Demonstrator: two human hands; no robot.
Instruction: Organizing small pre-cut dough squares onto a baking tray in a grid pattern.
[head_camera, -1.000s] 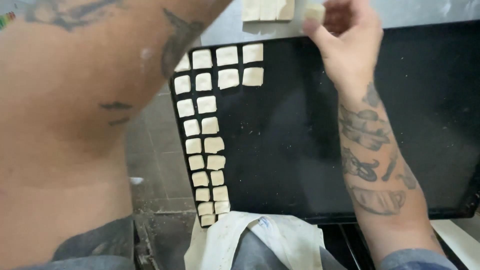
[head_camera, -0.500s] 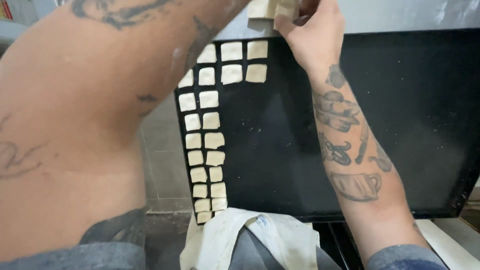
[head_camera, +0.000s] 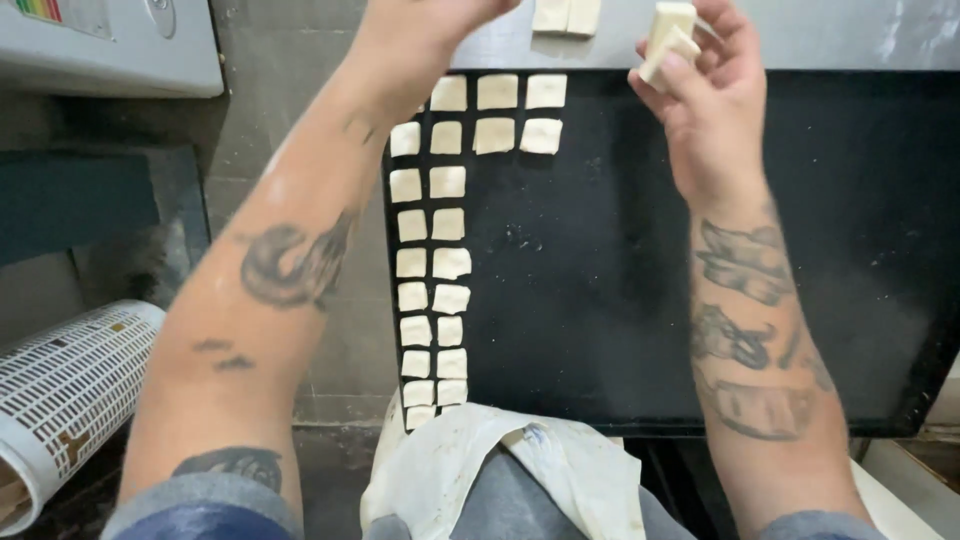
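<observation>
A black baking tray (head_camera: 640, 300) lies in front of me, with several pale dough squares (head_camera: 433, 260) set in two columns down its left side and short rows along the top. My right hand (head_camera: 705, 95) is raised over the tray's top edge and grips a small stack of dough pieces (head_camera: 668, 35). My left hand (head_camera: 425, 20) reaches up past the tray's top left corner; its fingers are cut off by the frame edge. More dough pieces (head_camera: 565, 14) lie on the grey counter beyond the tray.
A white cloth (head_camera: 470, 470) hangs over my lap at the tray's near edge. A white perforated basket (head_camera: 65, 385) lies low at the left. A grey machine housing (head_camera: 110, 45) fills the top left corner. The floor is tiled.
The view has shifted; my left arm has drawn back from covering the left side. My right hand has come back from the counter holding a stack of dough pieces.
</observation>
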